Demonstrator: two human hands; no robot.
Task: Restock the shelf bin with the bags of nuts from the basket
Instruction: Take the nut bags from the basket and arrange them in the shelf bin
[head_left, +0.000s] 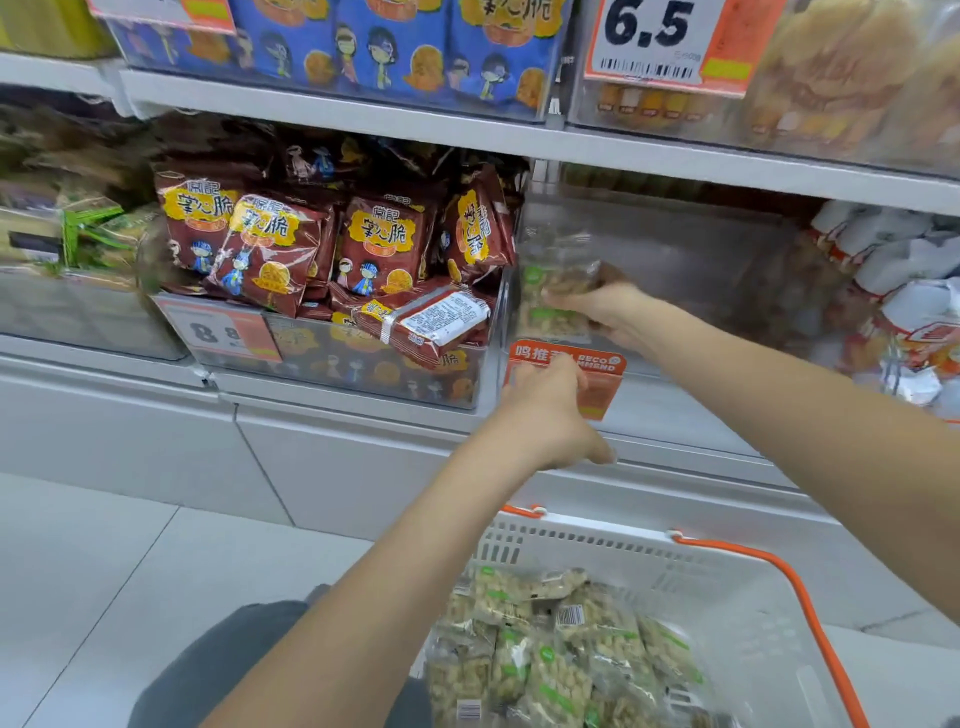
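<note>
A clear shelf bin (691, 260) stands at the middle right, almost bare inside. My right hand (608, 312) reaches into its left end, gripping a clear bag of nuts (553, 280) with green labels, held upright against the bin's left wall. My left hand (545, 410) rests on the bin's front edge, over an orange label (602, 364); its fingers curl and I see nothing in it. Below, a white basket (727, 582) with orange handles holds several more bags of nuts (550, 654).
To the left a bin is piled with dark red snack packs (332, 249) behind a price tag (223, 332). White-wrapped packs (904, 291) fill the bin on the right. A shelf above carries blue packs (363, 47). Grey floor tiles lie at lower left.
</note>
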